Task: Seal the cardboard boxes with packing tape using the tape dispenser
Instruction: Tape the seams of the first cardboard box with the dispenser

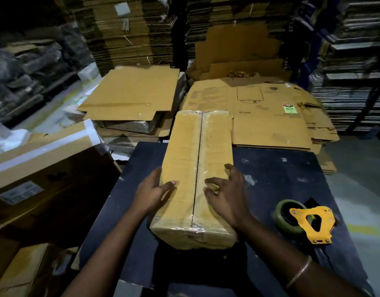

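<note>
A long, narrow cardboard box (195,174) lies between the two hands on a dark table (281,179), its length running away from the person and its taped centre seam facing up. The left hand (151,194) lies against the box's left long edge, thumb on the top face and fingers straight along the side, pressing rather than gripping. The right hand (226,194) rests on the top face just right of the seam, fingers spread and bent with the tips touching the taped surface, holding nothing. Clear tape shows glossy along the seam and over the near end of the box, below both hands. The tape dispenser (302,221), yellow-framed with a greenish roll, lies on the table to the right of the right hand, apart from it and untouched. Beyond the hands, past the far end of the box, flattened cartons (266,116) lie in piles, and a large taped carton (45,168) sits left of the left hand.
</note>
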Tool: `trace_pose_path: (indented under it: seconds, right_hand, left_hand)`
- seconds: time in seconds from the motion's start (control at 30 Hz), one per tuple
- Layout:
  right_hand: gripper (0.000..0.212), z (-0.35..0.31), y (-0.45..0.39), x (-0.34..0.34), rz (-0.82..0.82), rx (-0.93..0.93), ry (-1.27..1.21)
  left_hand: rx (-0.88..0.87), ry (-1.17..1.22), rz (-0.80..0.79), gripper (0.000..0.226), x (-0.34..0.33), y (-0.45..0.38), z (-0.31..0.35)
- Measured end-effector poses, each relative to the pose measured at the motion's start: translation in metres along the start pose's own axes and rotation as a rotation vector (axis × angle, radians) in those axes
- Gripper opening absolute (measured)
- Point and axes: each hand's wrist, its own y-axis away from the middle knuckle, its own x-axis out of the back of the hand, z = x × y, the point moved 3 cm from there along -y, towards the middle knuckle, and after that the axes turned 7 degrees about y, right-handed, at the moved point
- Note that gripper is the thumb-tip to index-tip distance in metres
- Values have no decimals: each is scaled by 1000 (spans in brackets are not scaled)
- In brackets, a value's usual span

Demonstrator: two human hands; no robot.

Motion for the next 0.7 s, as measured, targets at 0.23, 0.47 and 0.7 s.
trace_pose_path:
  seconds: [0.23, 0.47, 0.7]
  right_hand:
    - [65, 17, 0, -1, -293, -167, -224]
    - [72, 26, -3, 5, -255, -196, -207]
    - [76, 58, -7, 51, -133, -287, -142]
  left_hand:
    - [12, -313, -131, 90, -23, 3, 28]
    - [-51, -417, -110, 94, -42, 5, 36]
    - [-193, -348, -164, 97, -80, -15, 72]
